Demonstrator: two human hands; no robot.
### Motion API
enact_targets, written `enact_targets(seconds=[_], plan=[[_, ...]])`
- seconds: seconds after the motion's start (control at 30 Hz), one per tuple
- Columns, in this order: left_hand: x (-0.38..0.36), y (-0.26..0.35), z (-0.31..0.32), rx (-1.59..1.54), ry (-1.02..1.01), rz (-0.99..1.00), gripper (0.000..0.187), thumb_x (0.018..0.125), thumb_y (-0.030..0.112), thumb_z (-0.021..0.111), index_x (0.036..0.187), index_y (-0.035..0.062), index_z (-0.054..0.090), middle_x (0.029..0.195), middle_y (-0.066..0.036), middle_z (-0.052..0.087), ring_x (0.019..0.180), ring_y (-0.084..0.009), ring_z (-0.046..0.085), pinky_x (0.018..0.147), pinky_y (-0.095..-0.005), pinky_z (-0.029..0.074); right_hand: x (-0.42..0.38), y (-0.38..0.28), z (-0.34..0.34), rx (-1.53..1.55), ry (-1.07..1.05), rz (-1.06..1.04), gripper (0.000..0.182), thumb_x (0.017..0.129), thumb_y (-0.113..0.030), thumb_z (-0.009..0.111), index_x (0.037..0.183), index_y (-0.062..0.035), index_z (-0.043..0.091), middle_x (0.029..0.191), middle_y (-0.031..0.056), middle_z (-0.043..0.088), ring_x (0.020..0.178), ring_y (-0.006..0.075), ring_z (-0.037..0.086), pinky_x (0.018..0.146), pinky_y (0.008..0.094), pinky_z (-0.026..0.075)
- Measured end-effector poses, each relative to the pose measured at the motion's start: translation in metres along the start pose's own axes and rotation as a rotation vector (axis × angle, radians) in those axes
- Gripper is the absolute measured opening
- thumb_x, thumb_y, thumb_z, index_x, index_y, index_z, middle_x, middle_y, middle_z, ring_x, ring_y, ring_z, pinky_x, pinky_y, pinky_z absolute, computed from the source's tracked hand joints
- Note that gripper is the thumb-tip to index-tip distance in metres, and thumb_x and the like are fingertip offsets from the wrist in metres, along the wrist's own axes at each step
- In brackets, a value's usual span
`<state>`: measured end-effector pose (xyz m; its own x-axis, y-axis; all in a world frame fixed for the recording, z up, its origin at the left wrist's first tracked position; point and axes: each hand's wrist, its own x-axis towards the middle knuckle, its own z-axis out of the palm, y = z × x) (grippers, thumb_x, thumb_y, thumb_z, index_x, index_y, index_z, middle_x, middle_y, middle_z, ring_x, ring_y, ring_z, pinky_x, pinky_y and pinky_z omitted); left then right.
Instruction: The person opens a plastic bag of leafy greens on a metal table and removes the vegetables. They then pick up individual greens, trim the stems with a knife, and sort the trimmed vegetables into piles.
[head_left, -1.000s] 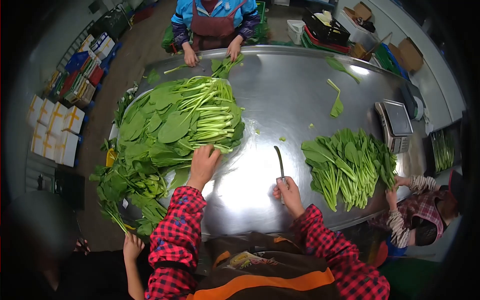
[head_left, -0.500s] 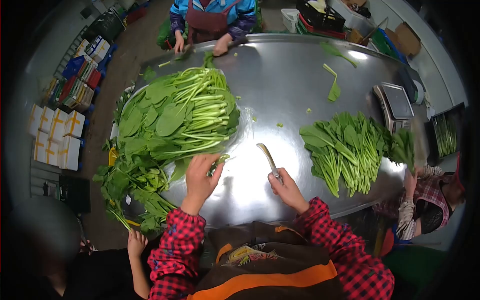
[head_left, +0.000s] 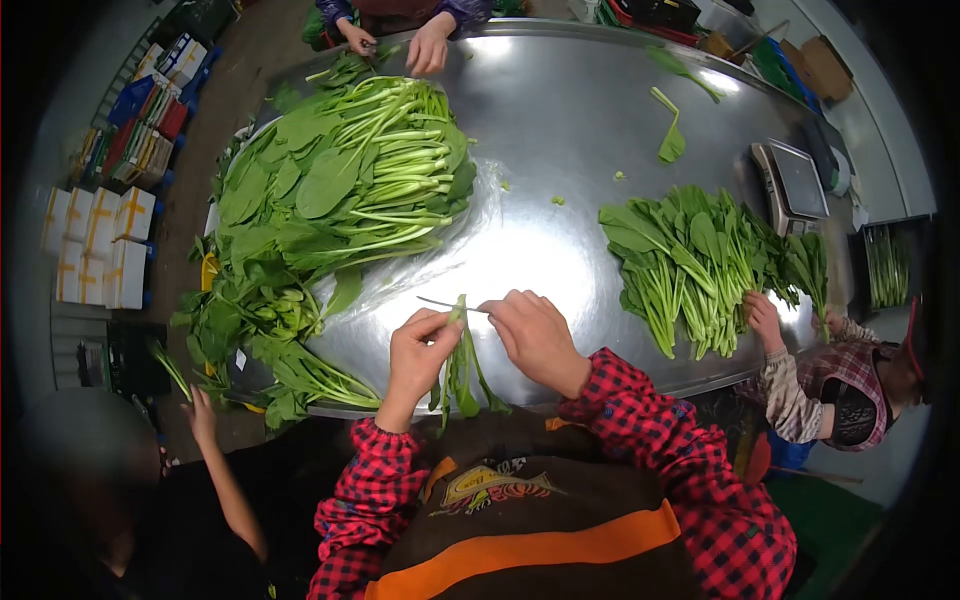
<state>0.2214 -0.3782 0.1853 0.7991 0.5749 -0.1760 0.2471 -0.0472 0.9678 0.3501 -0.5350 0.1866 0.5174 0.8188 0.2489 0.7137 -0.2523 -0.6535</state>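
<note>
Close to the table's near edge, my left hand (head_left: 413, 362) pinches a leafy green (head_left: 464, 378) with its stalk end up and its leaves hanging down. My right hand (head_left: 541, 341) grips a small knife (head_left: 440, 302). Its thin blade points left and crosses the stalk near the top, just above my left fingers. Most of the knife's handle is hidden in my right hand. Beyond my left hand lies a large heap of leafy greens (head_left: 330, 190), stalks facing right. A smaller pile of greens (head_left: 690, 265) lies to the right.
The metal table (head_left: 560, 110) carries loose leaves (head_left: 672, 140), plastic film (head_left: 420, 265) and a scale (head_left: 792, 180). A person across the table has both hands by the heap. Another person at right touches the smaller pile. At lower left, a person's hand (head_left: 203, 415) holds stalks.
My left hand has picked up a leafy green and drawn it nearer. The knife has swung left onto the stalk. The right-hand person reaches to the pile; the lower-left person has raised some stalks.
</note>
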Motion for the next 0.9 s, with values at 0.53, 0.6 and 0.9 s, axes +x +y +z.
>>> enact_targets(seconds=[0.53, 0.6, 0.9], plan=[[0.028, -0.044, -0.038, -0.776, 0.17, -0.366, 0.03, 0.099, 0.023, 0.06, 0.119, 0.0017, 0.061, 0.107, -0.007, 0.066, 0.095, -0.0167, 0.063, 0.084, -0.0354, 0.054, -0.071, 0.11, 0.043, 0.482, -0.243, 0.549, 0.028, 0.093, -0.026, 0.064, 0.108, -0.0035, 0.067, 0.096, 0.0144, 0.071, 0.089, 0.0258, 0.067, 0.083, 0.0355, 0.051], [0.036, -0.044, -0.036, -0.756, 0.173, -0.417, 0.032, 0.099, 0.028, 0.059, 0.119, 0.0031, 0.06, 0.11, -0.009, 0.065, 0.098, -0.0193, 0.063, 0.086, -0.0379, 0.055, -0.077, 0.111, 0.041, 0.465, -0.286, 0.649, 0.028, 0.093, -0.027, 0.063, 0.108, -0.004, 0.067, 0.096, 0.0141, 0.071, 0.09, 0.0259, 0.067, 0.083, 0.0354, 0.051], [0.111, -0.04, -0.012, 0.401, 0.287, 0.111, 0.03, 0.083, 0.017, 0.079, 0.106, 0.0055, 0.064, 0.097, -0.008, 0.061, 0.089, -0.0213, 0.062, 0.067, -0.0393, 0.049, -0.073, 0.115, 0.046, 0.54, -0.173, 0.719, 0.027, 0.093, -0.026, 0.063, 0.108, -0.0039, 0.068, 0.097, 0.0128, 0.071, 0.091, 0.0242, 0.067, 0.083, 0.0343, 0.051]])
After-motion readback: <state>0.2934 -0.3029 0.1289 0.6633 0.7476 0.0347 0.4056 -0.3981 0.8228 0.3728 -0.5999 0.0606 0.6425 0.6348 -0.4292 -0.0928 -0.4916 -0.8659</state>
